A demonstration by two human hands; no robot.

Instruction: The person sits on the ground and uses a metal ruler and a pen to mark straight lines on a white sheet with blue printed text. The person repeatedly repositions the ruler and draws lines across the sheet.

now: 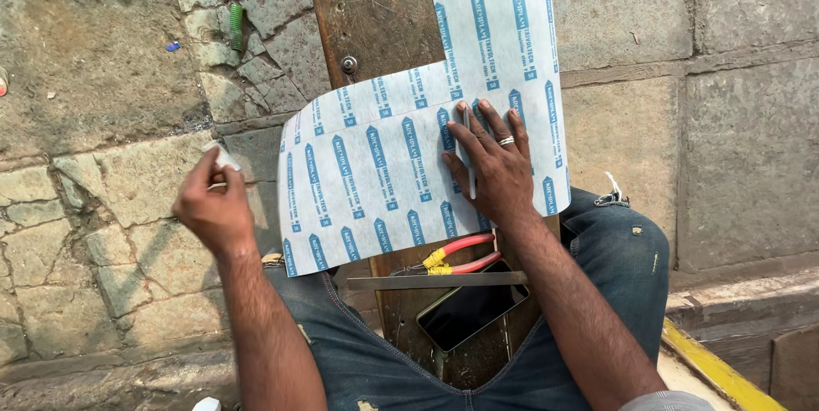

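- Two hands in view, both bare, over a seated person's lap in torn blue jeans.
- Right hand: released, laid flat with fingers spread, palm pressing down on the sheet; a pale metal ring on one finger.
- Left hand: pinched shut on a small white piece, held out beside the sheet's left edge and clear of it; too small to tell its material.
- Sheet: thin, smooth, white, L-shaped, printed all over with rows of blue elongated labels. It lies on the plank, its left portion overhanging the plank's edge, its narrow arm reaching away from the person.
- Plank: dark, weathered wood with coarse grain and a round metal bolt head; it runs from the lap outward.
- Pliers: red and yellow sleeved handles, lying on the plank just below the sheet's near edge.
- Metal strip: flat, grey, straight, lying crosswise just beside the pliers.
- Phone: black glossy slab, screen dark, partly under the strip.
- Ground: rough, cracked stone paving, irregular pieces at left, larger squared slabs at right.
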